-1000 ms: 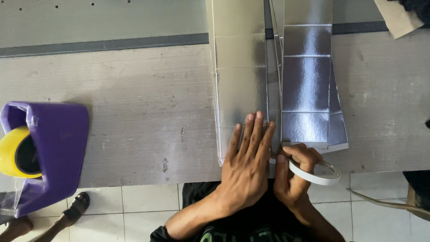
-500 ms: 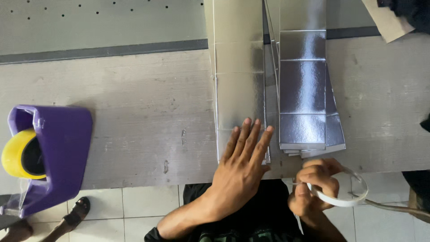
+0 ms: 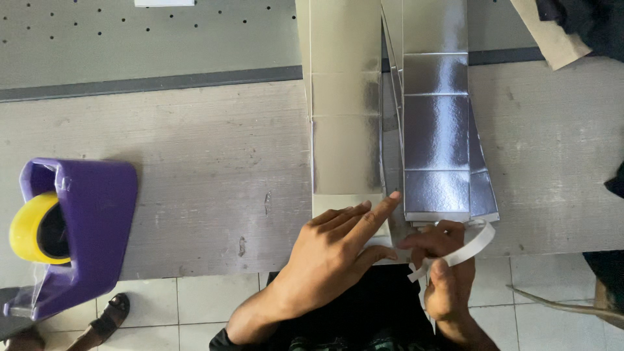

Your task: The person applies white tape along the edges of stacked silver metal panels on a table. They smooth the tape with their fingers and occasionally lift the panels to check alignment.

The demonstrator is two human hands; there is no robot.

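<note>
1. The white backing strip [image 3: 469, 248] curls off the near end of the silver folded card sheet [image 3: 344, 123], at the near edge of the worktop [image 3: 195, 175]. I judge the step in hand to be peeling that strip away.
2. My right hand [image 3: 442, 260] pinches the strip between thumb and fingers, just near of the stack of silver card sheets [image 3: 435, 130].
3. My left hand [image 3: 338, 250] lies flat, fingers together and pointing far-right, pressing the sheet's near end down.
4. The next move, I judge, calls for a steady pull while the left hand holds firm.
5. Far left, a purple tape dispenser [image 3: 84, 227] with a yellow tape roll [image 3: 29, 227] overhangs the near edge.
</note>
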